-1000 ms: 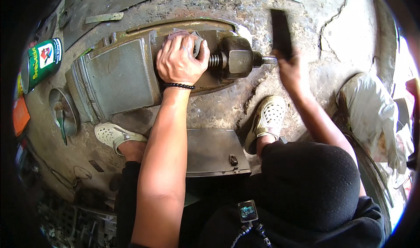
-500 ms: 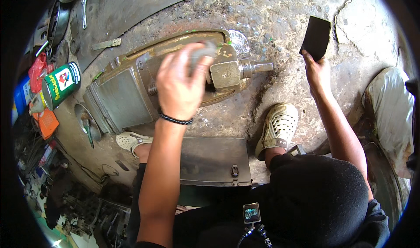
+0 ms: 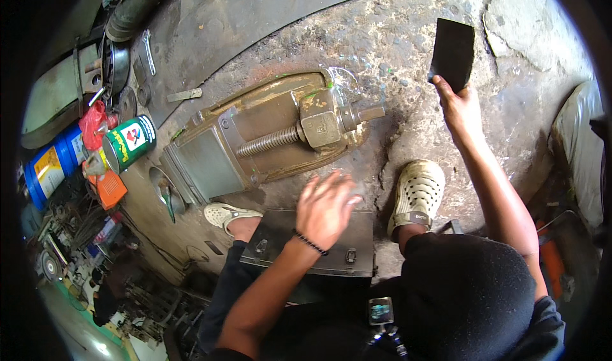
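Observation:
My right hand grips a flat black rectangular sheet by its lower edge, thumb on top, holding it up at the right; its exact kind does not show. My left hand is above the dark metal box in front of me, fingers spread and somewhat blurred. A faint grey smear beside its fingertips is too unclear to name. Just beyond lies a large brown machine vise on the floor, tilted to my view, with its threaded screw and smooth grey sliding plate exposed. Neither hand touches it.
At the left stand a green can, a blue container and an orange item. A metal bowl is near the vise. A spanner and a flat metal strip lie behind. My shoes rest on the stained concrete.
My left hand has come off the vise, back and to the right, uncovering the screw. It held something grey before. The view has shifted; my right hand keeps the black sheet.

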The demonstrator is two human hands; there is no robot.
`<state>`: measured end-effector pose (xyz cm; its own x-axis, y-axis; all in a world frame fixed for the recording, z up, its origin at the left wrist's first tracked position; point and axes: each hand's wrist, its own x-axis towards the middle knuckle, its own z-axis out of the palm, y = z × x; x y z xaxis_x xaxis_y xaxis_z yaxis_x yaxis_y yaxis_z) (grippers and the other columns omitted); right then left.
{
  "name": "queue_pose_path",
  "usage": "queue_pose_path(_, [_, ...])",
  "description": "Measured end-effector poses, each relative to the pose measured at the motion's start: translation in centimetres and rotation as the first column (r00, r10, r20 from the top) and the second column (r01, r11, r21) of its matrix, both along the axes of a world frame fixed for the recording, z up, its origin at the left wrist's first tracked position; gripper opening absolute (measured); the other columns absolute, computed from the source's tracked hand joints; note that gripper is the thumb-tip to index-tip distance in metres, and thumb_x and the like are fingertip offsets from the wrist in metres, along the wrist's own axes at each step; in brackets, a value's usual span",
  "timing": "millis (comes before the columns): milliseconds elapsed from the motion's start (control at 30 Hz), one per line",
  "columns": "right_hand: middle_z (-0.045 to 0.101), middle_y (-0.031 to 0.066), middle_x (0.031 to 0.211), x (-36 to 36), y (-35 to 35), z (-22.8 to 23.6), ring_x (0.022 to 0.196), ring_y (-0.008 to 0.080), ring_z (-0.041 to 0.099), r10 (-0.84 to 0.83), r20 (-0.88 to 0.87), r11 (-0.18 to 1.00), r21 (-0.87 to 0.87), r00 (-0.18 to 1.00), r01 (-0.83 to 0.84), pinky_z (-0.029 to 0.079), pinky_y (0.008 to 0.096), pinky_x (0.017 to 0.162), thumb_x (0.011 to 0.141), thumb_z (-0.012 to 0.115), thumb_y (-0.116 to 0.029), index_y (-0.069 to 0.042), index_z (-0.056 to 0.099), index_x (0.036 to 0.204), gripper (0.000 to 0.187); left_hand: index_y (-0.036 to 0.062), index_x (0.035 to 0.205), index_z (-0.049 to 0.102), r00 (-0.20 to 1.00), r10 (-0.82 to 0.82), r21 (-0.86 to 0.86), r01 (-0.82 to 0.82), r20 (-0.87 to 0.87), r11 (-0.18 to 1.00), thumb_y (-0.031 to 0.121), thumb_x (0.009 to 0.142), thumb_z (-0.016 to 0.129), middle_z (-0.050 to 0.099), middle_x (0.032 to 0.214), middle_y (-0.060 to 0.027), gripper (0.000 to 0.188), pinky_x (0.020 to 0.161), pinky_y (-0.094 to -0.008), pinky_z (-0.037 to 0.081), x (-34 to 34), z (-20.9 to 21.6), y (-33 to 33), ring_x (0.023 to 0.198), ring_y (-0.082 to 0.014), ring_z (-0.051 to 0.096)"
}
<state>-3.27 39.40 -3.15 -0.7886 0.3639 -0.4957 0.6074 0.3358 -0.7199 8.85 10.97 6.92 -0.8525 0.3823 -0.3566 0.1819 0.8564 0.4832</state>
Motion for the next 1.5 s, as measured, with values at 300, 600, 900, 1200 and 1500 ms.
queue_pose_path(300, [0.062, 0.0005, 0.075, 3.1, 0.6, 3.5, 0.072, 0.0091, 0.053, 0.345, 0.066, 0.934, -0.123, 0.936, -0.335, 0.046, 0.0323, 0.066, 0.105, 0.067, -0.031, 0.003, 0.071, 0.106, 0.034, 0.0040, 0.122, 0.067, 0.814, 0.356, 0.026, -0.388, -0.458, 0.921, 0.021, 0.098, 0.067, 0.073, 0.116, -0.0154, 0.029, 0.093, -0.0462, 0.051, -4.8, -0.8, -9.8, 0.107, -0.0383, 0.069])
queue_pose_path(600, [0.069, 0.0097, 0.089, 4.4, -0.6, 4.8, 0.081, 0.0189, 0.062, 0.466, 0.084, 0.877, -0.180, 0.881, -0.446, 0.052, 0.0361, 0.081, 0.107, 0.060, -0.027, 0.004, 0.066, 0.119, 0.034, 0.0131, 0.114, 0.069, 0.746, 0.273, -0.038, -0.370, -0.608, 0.928, 0.044, 0.092, 0.069, 0.069, 0.110, -0.0081, 0.038, 0.082, -0.0452, 0.052, -7.6, -10.6, -8.7, 0.096, -0.0330, 0.068])
queue_pose_path(900, [0.073, 0.0096, 0.095, 3.3, 0.7, 1.5, 0.077, 0.0129, 0.065, 0.193, 0.029, 0.950, -0.255, 0.981, -0.180, 0.055, 0.0304, 0.072, 0.099, 0.071, -0.014, 0.004, 0.058, 0.131, 0.040, 0.0168, 0.147, 0.055, 0.846, -0.106, -0.143, 0.036, -0.523, 0.989, 0.054, 0.093, 0.071, 0.061, 0.134, -0.0138, 0.067, 0.098, -0.0499, 0.047, -6.3, -8.7, -12.3, 0.120, -0.0357, 0.060])
queue_pose_path(1200, [0.072, 0.0146, 0.104, 1.8, -7.0, -1.9, 0.088, 0.0308, 0.069, 0.008, -0.238, 0.998, 0.062, 0.971, 0.007, 0.055, 0.0434, 0.086, 0.109, 0.054, -0.045, 0.005, 0.064, 0.116, 0.051, 0.0125, 0.127, 0.064, 0.770, 0.160, -0.037, -0.232, -0.618, 0.972, 0.041, 0.103, 0.059, 0.070, 0.110, -0.0094, 0.038, 0.083, -0.0464, 0.054, -7.3, -10.8, -10.5, 0.099, -0.0345, 0.070])
queue_pose_path(1500, [0.066, 0.0303, 0.074, -0.3, -10.8, -2.1, 0.072, 0.0496, 0.068, 0.456, -0.305, 0.889, 0.211, 0.836, -0.407, 0.054, 0.0538, 0.067, 0.106, 0.058, -0.023, 0.005, 0.063, 0.113, 0.030, 0.0085, 0.112, 0.072, 0.782, 0.278, -0.010, -0.342, -0.558, 0.940, 0.031, 0.103, 0.054, 0.074, 0.102, -0.0130, 0.030, 0.082, -0.0463, 0.056, -8.0, -10.3, -9.8, 0.094, -0.0370, 0.072])
